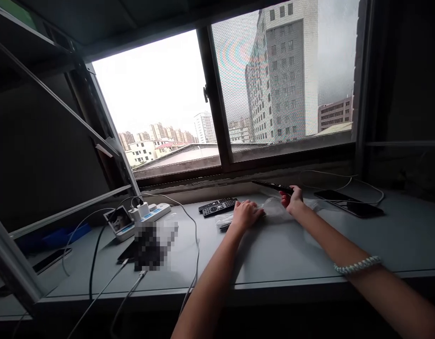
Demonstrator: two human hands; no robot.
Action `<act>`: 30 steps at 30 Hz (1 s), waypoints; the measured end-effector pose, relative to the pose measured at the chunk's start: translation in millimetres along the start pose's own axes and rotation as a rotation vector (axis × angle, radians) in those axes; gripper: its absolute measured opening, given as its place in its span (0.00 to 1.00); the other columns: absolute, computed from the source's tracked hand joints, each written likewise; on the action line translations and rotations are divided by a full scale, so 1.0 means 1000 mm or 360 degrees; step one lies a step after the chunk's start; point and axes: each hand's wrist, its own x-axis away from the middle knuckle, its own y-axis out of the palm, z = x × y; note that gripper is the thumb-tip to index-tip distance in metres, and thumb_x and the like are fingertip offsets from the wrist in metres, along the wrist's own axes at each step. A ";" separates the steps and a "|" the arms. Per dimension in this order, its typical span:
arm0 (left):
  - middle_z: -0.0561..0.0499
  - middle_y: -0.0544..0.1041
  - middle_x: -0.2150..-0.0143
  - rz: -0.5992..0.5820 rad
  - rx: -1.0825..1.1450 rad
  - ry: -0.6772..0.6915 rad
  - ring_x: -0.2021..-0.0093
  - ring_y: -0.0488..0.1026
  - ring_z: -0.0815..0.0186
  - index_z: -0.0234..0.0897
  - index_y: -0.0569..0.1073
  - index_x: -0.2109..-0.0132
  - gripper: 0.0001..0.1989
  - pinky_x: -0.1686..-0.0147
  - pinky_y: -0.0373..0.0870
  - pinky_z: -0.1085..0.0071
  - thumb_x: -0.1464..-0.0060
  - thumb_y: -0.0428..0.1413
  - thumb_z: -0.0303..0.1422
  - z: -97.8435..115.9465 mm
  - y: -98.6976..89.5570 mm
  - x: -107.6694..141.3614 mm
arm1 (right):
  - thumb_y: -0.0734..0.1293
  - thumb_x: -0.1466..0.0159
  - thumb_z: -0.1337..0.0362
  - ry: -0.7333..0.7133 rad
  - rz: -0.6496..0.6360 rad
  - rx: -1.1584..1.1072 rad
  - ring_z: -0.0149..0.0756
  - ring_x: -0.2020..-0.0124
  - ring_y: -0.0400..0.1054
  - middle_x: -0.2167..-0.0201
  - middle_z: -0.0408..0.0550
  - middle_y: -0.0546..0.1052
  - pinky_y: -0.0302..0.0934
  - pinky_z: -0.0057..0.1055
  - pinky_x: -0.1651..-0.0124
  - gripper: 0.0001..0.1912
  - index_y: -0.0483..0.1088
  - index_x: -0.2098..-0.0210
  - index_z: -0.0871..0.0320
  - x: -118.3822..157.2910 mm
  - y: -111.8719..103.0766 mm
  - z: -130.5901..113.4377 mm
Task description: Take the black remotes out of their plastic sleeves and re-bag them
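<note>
The right hand (294,201) grasps a long, thin, black remote-like bar (272,185), tilted; the left hand (246,214) lies against crumpled, see-through plastic (274,208), whether gripping, I cannot tell.

The power strip (157,213) is smooth white plastic with a slight gloss. Right of it, the remotes (217,207) look like matt black plastic, and the clear bag (272,209) beyond them is thin, crinkled, shiny plastic. Farther right of the strip, the phone (358,205) has a smooth, dark, faintly glossy face, and the wristband (358,266) looks like bumpy braided cloth. Under the strip, the desk (281,254) is smooth with a soft sheen; left of it, the rail (72,211) looks like smooth painted metal.
</note>
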 end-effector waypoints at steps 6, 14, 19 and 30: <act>0.48 0.74 0.63 0.0214 -0.0123 -0.0213 0.61 0.71 0.62 0.36 0.73 0.69 0.08 0.53 0.58 0.62 0.48 0.49 0.28 -0.009 -0.009 -0.001 | 0.57 0.41 0.63 0.0092 0.0069 -0.0062 0.23 0.87 0.53 0.83 0.46 0.69 0.47 0.17 0.90 0.10 0.65 0.71 0.63 0.009 0.001 -0.005; 0.46 0.67 0.46 0.0964 -0.0308 -0.0163 0.47 0.63 0.60 0.39 0.69 0.61 0.13 0.48 0.55 0.60 0.48 0.45 0.18 -0.007 -0.022 0.000 | 0.60 0.43 0.64 0.0094 0.0075 -0.0018 0.23 0.86 0.53 0.84 0.46 0.68 0.48 0.17 0.88 0.09 0.66 0.72 0.65 0.014 0.003 -0.001; 0.49 0.73 0.57 0.0857 -0.0373 -0.0121 0.52 0.66 0.61 0.39 0.68 0.61 0.17 0.47 0.55 0.60 0.50 0.43 0.15 -0.009 -0.018 -0.001 | 0.59 0.43 0.64 0.0093 0.0060 -0.0013 0.23 0.86 0.53 0.84 0.46 0.68 0.48 0.17 0.88 0.09 0.66 0.72 0.65 0.016 0.004 -0.002; 0.43 0.70 0.60 0.0501 -0.0410 -0.0328 0.56 0.65 0.59 0.34 0.72 0.62 0.11 0.52 0.58 0.61 0.46 0.46 0.24 -0.016 -0.006 -0.005 | 0.58 0.41 0.65 0.0060 -0.0013 0.0007 0.24 0.87 0.53 0.83 0.46 0.68 0.49 0.20 0.87 0.09 0.67 0.72 0.61 0.014 0.003 -0.001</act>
